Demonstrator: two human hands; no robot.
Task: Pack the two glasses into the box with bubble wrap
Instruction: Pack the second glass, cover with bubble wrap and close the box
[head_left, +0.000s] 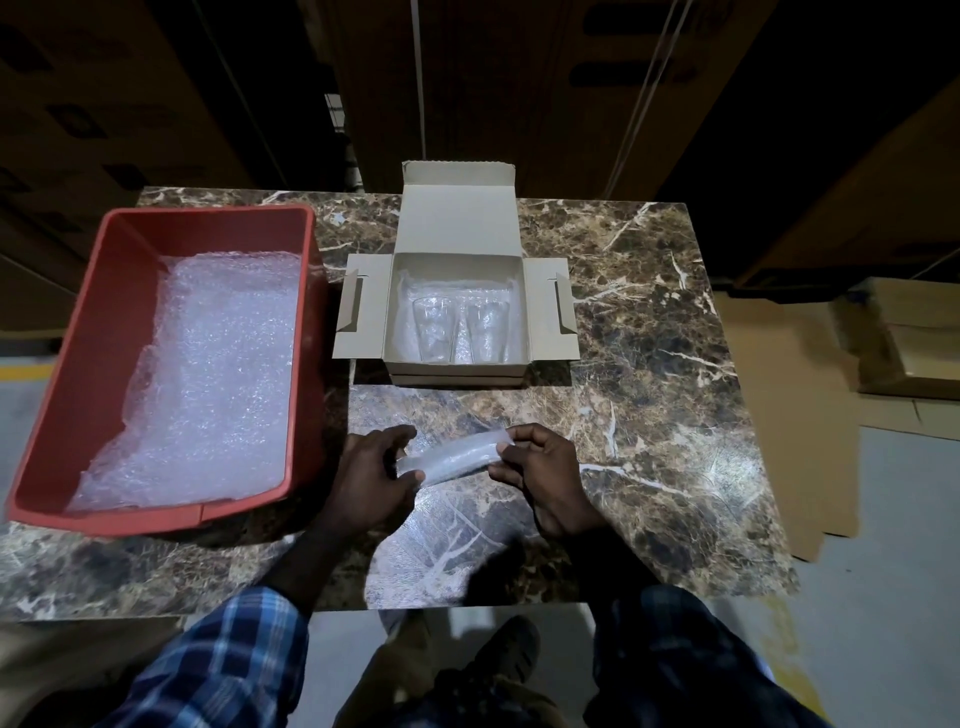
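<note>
- Left hand (371, 480) and right hand (545, 475): fingers pinch opposite ends of folded wrap (452, 460) above the surface (649, 364).
- Glasses (460, 330): side by side in open box (457, 369), 12 o'clock of hands.
- Bin (104, 312): 10 o'clock, holds more wrap.

Red bin (62, 374) on marble table (649, 364).

Matt cardboard box (457, 228), glossy marble-look table (649, 338).

Marble-patterned table (649, 364), grey floor (883, 597), stacked cardboard cartons (519, 78) behind, dim light
</note>
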